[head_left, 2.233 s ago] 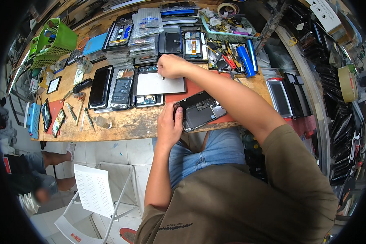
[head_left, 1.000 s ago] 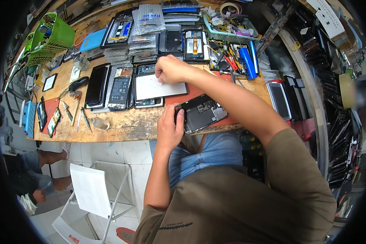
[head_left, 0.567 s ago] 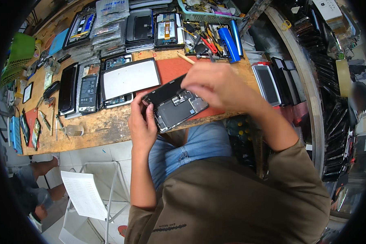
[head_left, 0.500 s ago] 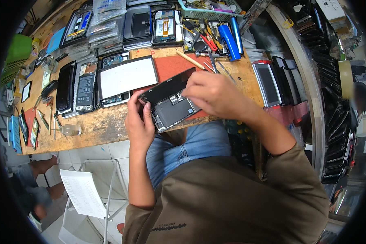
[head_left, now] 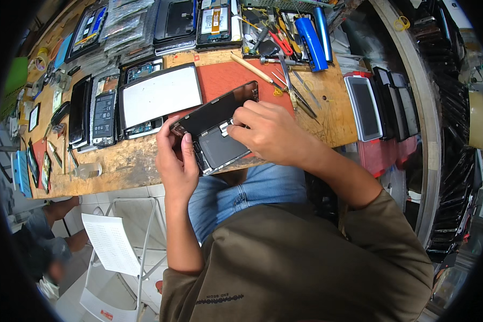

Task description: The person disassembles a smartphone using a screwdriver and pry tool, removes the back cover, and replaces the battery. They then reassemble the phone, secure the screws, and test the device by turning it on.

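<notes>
A flat white rectangular panel (head_left: 161, 95) lies above the worn wooden bench (head_left: 129, 167). The left hand (head_left: 177, 165) clamps the left end of the opened black rectangular phone (head_left: 220, 149), located at the bench's near edge. The right hand (head_left: 267, 130) has fingertips bunched over the phone's right half; whether they pinch a part cannot be determined. Right: a blue cylinder (head_left: 310, 45).
</notes>
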Demonstrator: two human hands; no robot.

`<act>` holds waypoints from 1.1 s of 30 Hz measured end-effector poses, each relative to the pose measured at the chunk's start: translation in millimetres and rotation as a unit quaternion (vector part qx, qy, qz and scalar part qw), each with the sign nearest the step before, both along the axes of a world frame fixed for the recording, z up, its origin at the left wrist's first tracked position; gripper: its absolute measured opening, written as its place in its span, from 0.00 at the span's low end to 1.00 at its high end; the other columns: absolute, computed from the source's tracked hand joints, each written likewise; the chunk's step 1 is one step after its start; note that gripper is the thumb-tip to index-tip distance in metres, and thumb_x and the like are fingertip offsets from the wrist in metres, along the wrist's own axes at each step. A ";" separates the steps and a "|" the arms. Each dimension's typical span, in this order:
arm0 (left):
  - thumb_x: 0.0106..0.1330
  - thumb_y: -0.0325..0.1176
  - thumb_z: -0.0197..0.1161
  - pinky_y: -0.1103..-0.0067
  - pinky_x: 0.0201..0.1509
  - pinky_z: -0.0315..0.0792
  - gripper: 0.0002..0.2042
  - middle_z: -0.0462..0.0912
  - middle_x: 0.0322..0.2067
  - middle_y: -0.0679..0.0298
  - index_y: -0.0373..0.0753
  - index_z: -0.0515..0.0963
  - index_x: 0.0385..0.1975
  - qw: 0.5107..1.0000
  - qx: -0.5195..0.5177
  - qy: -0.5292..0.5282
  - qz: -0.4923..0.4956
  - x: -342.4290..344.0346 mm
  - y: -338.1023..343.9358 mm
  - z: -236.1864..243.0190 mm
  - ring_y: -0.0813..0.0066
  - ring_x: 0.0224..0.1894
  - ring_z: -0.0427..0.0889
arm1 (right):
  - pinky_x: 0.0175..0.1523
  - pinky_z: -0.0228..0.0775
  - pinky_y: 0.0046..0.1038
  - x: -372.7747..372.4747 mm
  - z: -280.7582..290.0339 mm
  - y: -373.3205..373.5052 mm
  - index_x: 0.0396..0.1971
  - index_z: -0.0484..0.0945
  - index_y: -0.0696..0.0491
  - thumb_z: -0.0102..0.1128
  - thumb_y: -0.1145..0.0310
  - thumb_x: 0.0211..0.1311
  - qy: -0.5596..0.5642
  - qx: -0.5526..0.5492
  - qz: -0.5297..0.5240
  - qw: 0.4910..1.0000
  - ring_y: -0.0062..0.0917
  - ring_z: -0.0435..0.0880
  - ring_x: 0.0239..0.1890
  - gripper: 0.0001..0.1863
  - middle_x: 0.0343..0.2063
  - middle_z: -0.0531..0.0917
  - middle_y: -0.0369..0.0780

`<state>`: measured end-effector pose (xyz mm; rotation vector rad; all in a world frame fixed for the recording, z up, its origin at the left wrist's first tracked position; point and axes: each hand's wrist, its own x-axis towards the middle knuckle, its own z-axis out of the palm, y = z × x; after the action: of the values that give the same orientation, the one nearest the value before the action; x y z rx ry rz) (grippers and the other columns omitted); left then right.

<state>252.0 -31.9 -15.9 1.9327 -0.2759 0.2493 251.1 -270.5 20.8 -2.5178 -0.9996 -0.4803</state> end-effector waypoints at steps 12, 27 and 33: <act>0.80 0.25 0.57 0.80 0.56 0.75 0.19 0.83 0.52 0.57 0.34 0.68 0.67 0.998 0.023 0.063 -0.006 -3.8 4.1 4.2 0.76 0.51 0.81 | 0.39 0.73 0.30 -2.0 0.1 3.5 0.35 0.83 0.53 0.65 0.70 0.52 0.005 -0.037 -0.013 0.999 0.28 0.80 0.37 0.10 0.33 0.77 0.35; 0.78 0.25 0.58 0.78 0.51 0.76 0.18 0.83 0.46 0.57 0.33 0.71 0.66 0.998 -0.052 0.020 -0.009 -3.4 3.0 -1.8 0.75 0.45 0.82 | 0.40 0.73 0.34 -8.6 10.5 -7.4 0.30 0.82 0.52 0.65 0.69 0.55 -0.037 0.028 -0.026 0.999 0.30 0.81 0.35 0.05 0.31 0.78 0.36; 0.77 0.21 0.56 0.70 0.61 0.77 0.14 0.82 0.58 0.49 0.31 0.75 0.59 0.991 0.014 -0.130 -0.005 -0.1 4.0 3.6 0.61 0.58 0.82 | 0.41 0.78 0.38 -0.7 34.3 -89.6 0.37 0.86 0.57 0.68 0.73 0.62 0.058 0.072 -0.281 0.955 0.40 0.87 0.36 0.06 0.33 0.86 0.45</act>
<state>251.9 -27.9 -12.4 1.9254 -0.4618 0.4946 250.4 -360.1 55.0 -2.6337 -0.1784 -0.5295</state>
